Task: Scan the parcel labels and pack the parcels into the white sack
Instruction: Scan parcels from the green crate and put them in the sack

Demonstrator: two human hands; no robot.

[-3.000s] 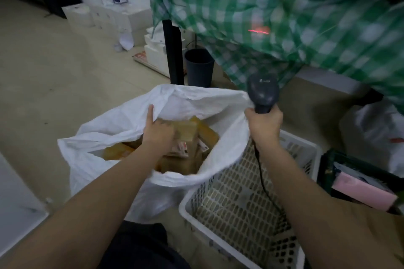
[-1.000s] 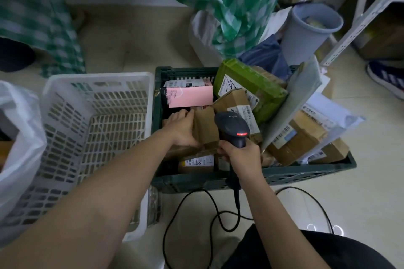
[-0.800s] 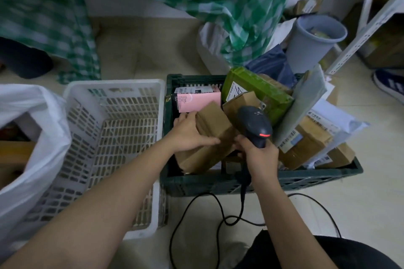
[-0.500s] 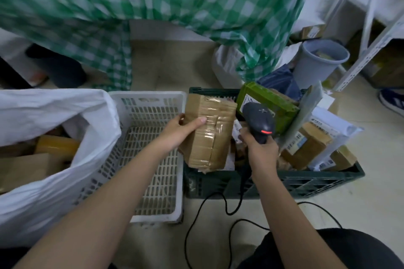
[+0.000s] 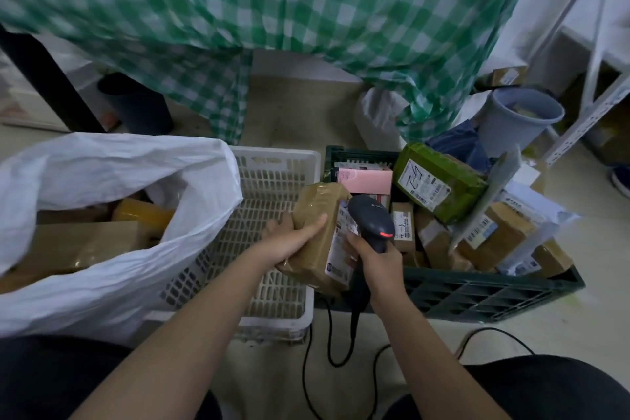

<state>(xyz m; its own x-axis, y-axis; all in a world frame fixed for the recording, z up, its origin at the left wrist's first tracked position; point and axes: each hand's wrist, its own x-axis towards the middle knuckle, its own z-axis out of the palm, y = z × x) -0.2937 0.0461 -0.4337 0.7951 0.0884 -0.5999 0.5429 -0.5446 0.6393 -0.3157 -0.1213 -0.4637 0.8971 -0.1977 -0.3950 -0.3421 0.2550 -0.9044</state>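
My left hand (image 5: 291,239) grips a brown taped parcel (image 5: 315,251) held above the gap between the two crates, its white label facing right. My right hand (image 5: 376,257) holds a dark barcode scanner (image 5: 371,220) with a red light, its head right against that label. The white sack (image 5: 112,181) stands open at the left with several brown parcels (image 5: 85,242) inside. A dark green crate (image 5: 477,293) at the right is piled with more parcels, among them a green one (image 5: 438,186) and a pink box (image 5: 366,181).
A white slatted crate (image 5: 272,181) sits between the sack and the green crate. The scanner's black cable (image 5: 327,334) loops on the floor. A green checked cloth (image 5: 306,10) hangs ahead. A grey bin (image 5: 518,119) and a white rack stand at the right.
My left hand lifted the brown parcel out of the green crate and turned it so the label faces the scanner. My right hand brought the scanner up against it. The view swung left.
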